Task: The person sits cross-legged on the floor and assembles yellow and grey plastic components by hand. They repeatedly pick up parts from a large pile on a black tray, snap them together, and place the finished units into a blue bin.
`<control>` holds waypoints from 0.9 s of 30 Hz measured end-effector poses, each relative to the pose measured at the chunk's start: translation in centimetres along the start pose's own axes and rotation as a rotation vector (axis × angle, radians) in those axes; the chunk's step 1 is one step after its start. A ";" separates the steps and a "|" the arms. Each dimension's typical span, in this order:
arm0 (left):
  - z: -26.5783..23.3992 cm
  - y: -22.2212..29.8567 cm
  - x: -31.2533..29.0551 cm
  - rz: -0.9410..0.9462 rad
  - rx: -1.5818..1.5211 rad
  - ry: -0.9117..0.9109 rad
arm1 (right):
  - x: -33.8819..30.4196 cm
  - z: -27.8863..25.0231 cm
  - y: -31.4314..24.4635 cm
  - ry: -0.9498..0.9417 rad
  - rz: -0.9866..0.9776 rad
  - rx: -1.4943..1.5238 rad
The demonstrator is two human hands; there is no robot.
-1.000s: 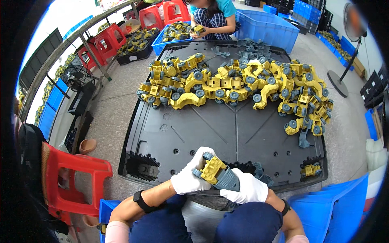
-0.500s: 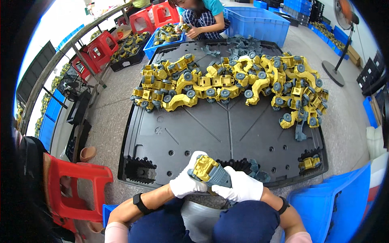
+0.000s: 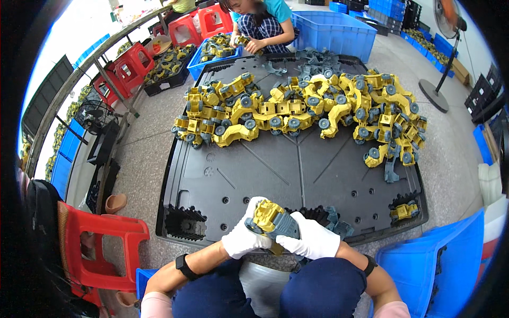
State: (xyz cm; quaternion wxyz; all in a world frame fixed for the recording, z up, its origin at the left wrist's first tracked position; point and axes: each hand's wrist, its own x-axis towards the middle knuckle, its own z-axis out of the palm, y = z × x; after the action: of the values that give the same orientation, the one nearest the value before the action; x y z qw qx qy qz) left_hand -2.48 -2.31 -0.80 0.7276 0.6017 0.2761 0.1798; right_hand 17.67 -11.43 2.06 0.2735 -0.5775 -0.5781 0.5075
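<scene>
Above my lap I hold a toy truck [image 3: 269,218] with a yellow body and a grey-blue part on its right side. My left hand [image 3: 246,233], in a white glove, is closed round its left side near a wheel. My right hand [image 3: 310,237], gloved too, grips the grey-blue part from the right. The gloves hide some of the truck. Just beyond my right hand, grey-blue plastic parts [image 3: 339,225] lie at the near edge of the black table [image 3: 254,175]. A single yellow truck body [image 3: 404,211] sits in the near right corner recess.
A pile of yellow toy trucks [image 3: 297,108] spans the table's far half, with grey-blue parts [image 3: 318,58] behind. Across the table a person [image 3: 265,26] handles another truck beside a blue crate [image 3: 334,32]. A red stool [image 3: 106,244] stands left, a blue bin [image 3: 435,265] right.
The truck in my hands has tilted slightly, and my grip has barely shifted. The view has moved a little. Across the table, the person's hands have shifted a bit.
</scene>
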 end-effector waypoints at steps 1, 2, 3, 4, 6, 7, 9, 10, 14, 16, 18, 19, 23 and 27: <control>0.0 -0.2 0.2 0.039 0.081 -0.002 | 0.0 0.0 -0.1 0.027 -0.010 -0.016; 0.1 -0.2 0.3 0.028 0.070 0.015 | 0.1 0.1 -0.2 0.054 -0.020 -0.032; 0.3 0.1 0.4 0.017 0.059 0.031 | 0.1 0.1 -0.4 0.081 -0.031 -0.048; 0.4 0.4 0.6 0.010 0.053 0.052 | 0.1 0.0 -0.5 0.106 -0.035 -0.067; 0.3 0.3 1.1 0.093 0.077 0.043 | 0.0 0.0 -0.8 0.158 -0.045 -0.106; 0.2 0.1 1.3 0.127 0.087 0.035 | -0.2 -0.1 -1.0 0.184 -0.039 -0.108; -0.2 -0.7 1.7 0.177 0.194 0.040 | -0.5 -0.3 -1.4 0.235 -0.027 -0.113; -0.3 -0.9 1.8 0.203 0.246 0.037 | -0.6 -0.3 -1.4 0.261 -0.078 -0.139; -0.8 -1.0 1.6 0.184 0.148 0.038 | -0.8 -0.4 -0.9 0.339 -0.244 -0.195; -1.2 -2.0 1.7 0.182 0.218 0.018 | -0.8 -0.3 -0.5 0.370 -0.285 -0.218; -1.3 -2.4 1.7 0.218 0.308 0.006 | -0.9 -0.3 -0.2 0.408 -0.305 -0.261; -1.1 -2.3 1.8 0.219 0.310 0.004 | -0.9 -0.2 -0.1 0.419 -0.304 -0.271; -0.7 -1.6 1.9 0.178 0.236 -0.011 | -0.7 0.0 0.0 0.472 -0.312 -0.295; -1.0 -1.9 1.8 0.232 0.302 0.016 | -0.6 0.0 0.0 0.438 -0.376 -0.260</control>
State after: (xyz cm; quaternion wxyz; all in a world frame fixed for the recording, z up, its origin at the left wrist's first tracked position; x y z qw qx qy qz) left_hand -1.78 -0.88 -3.15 0.6012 0.7305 0.2343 0.2237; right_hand 17.77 -11.96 2.22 0.4046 -0.5860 -0.6621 0.2335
